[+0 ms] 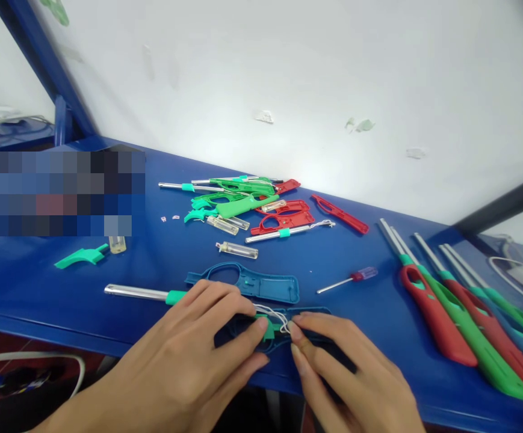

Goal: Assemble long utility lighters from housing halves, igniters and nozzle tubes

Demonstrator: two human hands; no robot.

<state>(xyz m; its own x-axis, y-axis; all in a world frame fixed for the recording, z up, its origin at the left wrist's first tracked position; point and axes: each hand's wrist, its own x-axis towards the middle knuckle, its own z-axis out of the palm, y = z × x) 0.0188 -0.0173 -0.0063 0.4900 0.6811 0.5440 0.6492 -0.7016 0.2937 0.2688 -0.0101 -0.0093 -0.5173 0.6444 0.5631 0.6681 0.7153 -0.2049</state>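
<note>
A blue half shell (pixel 319 311) lies under my hands near the table's front edge, with a green part (pixel 268 328) and white wires (pixel 275 313) at it. My left hand (pixel 198 343) is closed over the shell and the teal collar (pixel 175 297) of a metal tube (pixel 137 291), its fingertips at the green part. My right hand (pixel 342 361) pinches the wires between thumb and forefinger. Just behind them lies another blue half shell (pixel 268 287), untouched. Parts of the near shell are hidden under my fingers.
Green and red shells (pixel 283 222), tubes and clear tanks (pixel 239 250) lie behind. A screwdriver (pixel 364 274) sits right of centre. Several whole lighters (pixel 439 319) line the right side. A teal trigger part (pixel 80 258) and another tank (pixel 117 243) are at left.
</note>
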